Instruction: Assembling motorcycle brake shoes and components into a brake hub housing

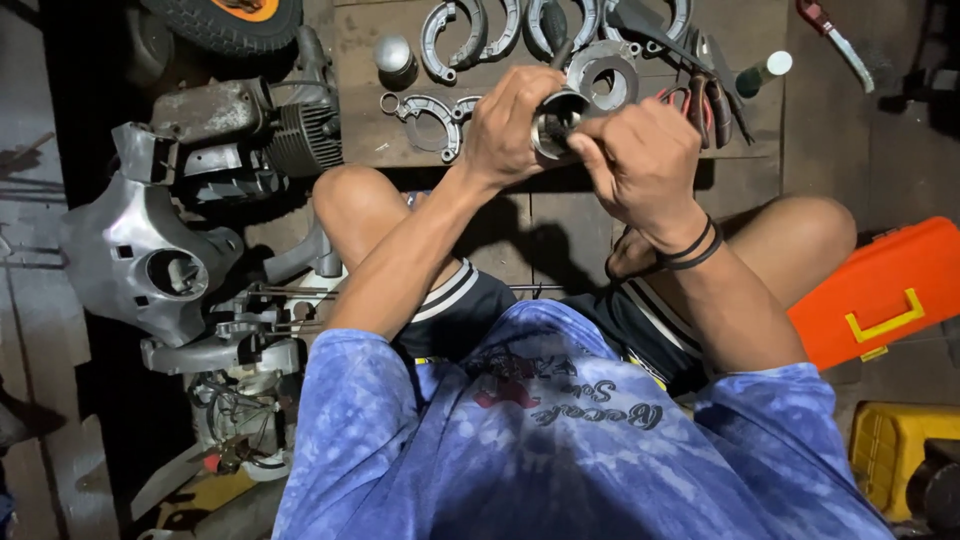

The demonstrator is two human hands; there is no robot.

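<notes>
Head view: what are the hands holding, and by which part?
The left hand grips a round metal ring-shaped part around its outer wall. The right hand pinches at its rim; whether it holds a tool cannot be told.

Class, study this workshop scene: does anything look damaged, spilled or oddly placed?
Nothing looks spilled or broken. Both hands, left hand and right hand, hold a round metal part. Curved brake shoes lie loose on the wooden board, dismantled rather than damaged.

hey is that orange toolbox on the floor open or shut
Shut. The orange toolbox has its lid down flush on the body, with no gap showing, and its yellow handle lies flat against the side.
</notes>
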